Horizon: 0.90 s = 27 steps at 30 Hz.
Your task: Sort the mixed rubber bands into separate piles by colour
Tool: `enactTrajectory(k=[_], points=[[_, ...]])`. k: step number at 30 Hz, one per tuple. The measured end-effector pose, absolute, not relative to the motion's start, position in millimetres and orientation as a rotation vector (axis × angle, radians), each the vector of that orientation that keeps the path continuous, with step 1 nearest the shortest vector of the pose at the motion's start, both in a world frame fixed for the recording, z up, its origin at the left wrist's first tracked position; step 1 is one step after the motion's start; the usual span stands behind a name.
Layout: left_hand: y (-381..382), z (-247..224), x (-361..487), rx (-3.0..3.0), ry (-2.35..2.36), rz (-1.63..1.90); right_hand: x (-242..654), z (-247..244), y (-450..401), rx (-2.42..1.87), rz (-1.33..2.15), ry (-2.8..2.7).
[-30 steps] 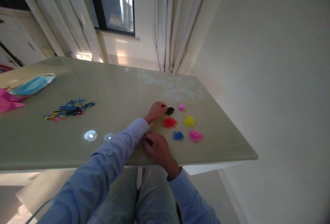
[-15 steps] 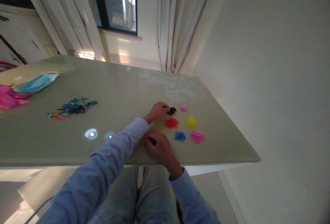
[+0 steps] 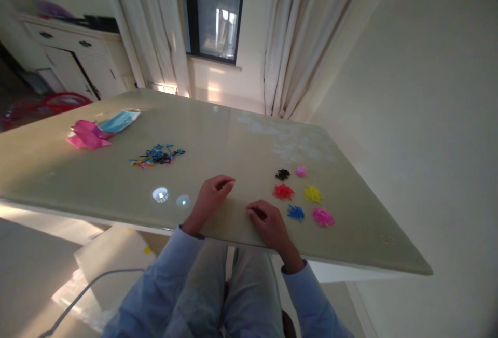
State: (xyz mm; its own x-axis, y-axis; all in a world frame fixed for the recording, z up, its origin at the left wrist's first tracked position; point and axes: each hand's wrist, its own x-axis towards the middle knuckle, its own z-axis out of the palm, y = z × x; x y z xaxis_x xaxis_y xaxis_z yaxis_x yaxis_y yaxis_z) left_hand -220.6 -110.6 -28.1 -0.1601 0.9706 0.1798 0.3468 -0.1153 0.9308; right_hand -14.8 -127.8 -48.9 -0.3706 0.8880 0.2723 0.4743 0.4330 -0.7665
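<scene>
My left hand (image 3: 213, 195) is over the table left of the sorted piles, its thumb and fingertips drawn together. My right hand (image 3: 268, 221) rests near the front edge, fingers curled inward; whatever either hand holds, if anything, is hidden or too small to make out. Right of my hands lie small piles of thin, rubber-band-like pieces, grouped by colour: black (image 3: 282, 174), light pink (image 3: 301, 171), red (image 3: 283, 191), yellow (image 3: 313, 193), blue (image 3: 295, 212) and bright pink (image 3: 323, 217). A mixed-colour heap (image 3: 157, 156) of similar pieces is to the left.
On the table's (image 3: 233, 136) left part are a crumpled pink piece (image 3: 89, 135) and a blue face mask (image 3: 120, 120). A cabinet (image 3: 85, 53) and a red chair (image 3: 66, 100) stand beyond the left side. A wall runs along the right.
My left hand has drawn back leftward from the black pile. My right hand stays near the front edge in a similar curled pose. The head view has turned left.
</scene>
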Motion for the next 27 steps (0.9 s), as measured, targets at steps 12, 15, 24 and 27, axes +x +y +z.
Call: enactTrajectory(k=[12, 15, 24, 27], points=[[-151, -57, -281, 1.825, 1.966, 1.286, -50, -11, -72, -1.348, 1.137, -2.222], [-154, -55, -277, 1.825, 1.952, 1.256, -88, 1, -48, -1.259, 1.114, -2.296], [-157, -55, -275, 1.694, 1.921, 1.309, -234, -5, 21, -1.137, 0.670, -2.592], [-157, -57, -275, 1.663, 1.921, 1.337, -260, -15, 36, -1.137, 0.576, -2.625]])
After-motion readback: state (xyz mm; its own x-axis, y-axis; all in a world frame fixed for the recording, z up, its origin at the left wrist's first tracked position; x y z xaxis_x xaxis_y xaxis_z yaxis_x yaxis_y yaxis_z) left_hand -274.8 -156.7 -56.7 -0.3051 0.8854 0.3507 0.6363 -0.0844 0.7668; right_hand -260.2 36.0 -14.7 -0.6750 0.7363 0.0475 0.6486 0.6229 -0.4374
